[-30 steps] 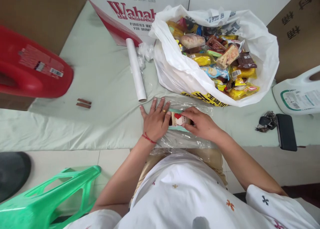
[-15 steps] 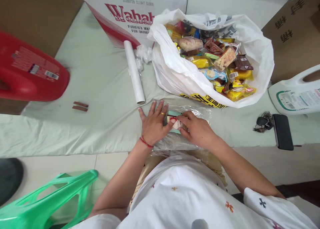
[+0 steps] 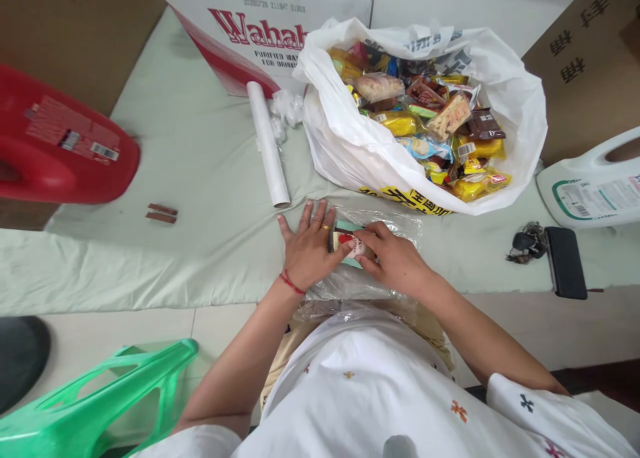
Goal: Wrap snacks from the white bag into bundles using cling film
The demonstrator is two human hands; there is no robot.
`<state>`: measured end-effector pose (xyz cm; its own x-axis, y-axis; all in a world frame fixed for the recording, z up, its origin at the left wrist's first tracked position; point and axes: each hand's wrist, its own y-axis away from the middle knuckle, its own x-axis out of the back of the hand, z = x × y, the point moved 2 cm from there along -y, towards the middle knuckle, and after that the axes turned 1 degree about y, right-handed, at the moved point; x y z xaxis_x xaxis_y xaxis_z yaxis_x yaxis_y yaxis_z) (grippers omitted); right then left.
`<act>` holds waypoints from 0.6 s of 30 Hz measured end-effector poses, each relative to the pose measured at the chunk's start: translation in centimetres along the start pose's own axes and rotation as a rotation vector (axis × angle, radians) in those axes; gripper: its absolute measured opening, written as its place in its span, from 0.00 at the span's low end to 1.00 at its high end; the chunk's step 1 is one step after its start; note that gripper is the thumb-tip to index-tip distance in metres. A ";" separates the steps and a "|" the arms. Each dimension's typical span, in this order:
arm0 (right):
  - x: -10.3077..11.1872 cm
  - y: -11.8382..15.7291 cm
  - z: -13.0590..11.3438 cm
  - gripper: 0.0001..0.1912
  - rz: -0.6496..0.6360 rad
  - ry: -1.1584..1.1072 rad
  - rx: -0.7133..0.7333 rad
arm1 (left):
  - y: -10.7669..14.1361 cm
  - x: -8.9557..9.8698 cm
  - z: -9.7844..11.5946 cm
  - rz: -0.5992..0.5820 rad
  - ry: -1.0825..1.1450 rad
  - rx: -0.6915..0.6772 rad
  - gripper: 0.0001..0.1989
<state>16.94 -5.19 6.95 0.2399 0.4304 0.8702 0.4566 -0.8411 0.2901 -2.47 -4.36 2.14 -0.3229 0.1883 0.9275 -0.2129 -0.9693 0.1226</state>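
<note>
A small printed packet (image 3: 343, 239), cream, red and pale green, lies on a sheet of clear plastic film (image 3: 407, 226) at the table's front edge. My left hand (image 3: 311, 245) rests palm down with its fingers spread, its thumb reaching onto the packet. From the other side, my right hand (image 3: 393, 258) has its fingers curled and closed on the packet's right part, which they partly cover. The film spreads under both hands and hangs over the edge towards my lap.
A white bag (image 3: 340, 158) of wrapped snacks stands just beyond my hands. Left of it are a white roll (image 3: 269, 145) and a Wahaha carton (image 3: 240, 38). A red jug (image 3: 65, 138) is far left; a phone (image 3: 565, 263), keys (image 3: 527, 243) and a white jug (image 3: 595, 185) are right.
The packet's printed face shows slightly differently between my fingers, with a bit more of its left part visible. Both hands stay nearly in place.
</note>
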 end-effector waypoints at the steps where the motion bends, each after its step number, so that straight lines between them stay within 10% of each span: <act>1: -0.1 0.0 0.1 0.25 0.001 -0.012 0.002 | 0.0 0.0 0.0 0.011 0.006 -0.005 0.37; 12: -0.2 1.2 1.6 0.20 0.298 -0.231 0.130 | 0.1 -0.3 -0.2 0.049 0.051 0.004 0.32; 18: 1.8 4.5 4.6 0.16 0.444 -0.343 -0.042 | 0.2 -0.6 0.0 0.070 -0.012 -0.007 0.38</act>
<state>23.35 -6.75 7.98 0.6689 0.1082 0.7354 0.2153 -0.9751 -0.0524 -2.29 -4.65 1.66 -0.3258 0.1183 0.9380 -0.1964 -0.9790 0.0553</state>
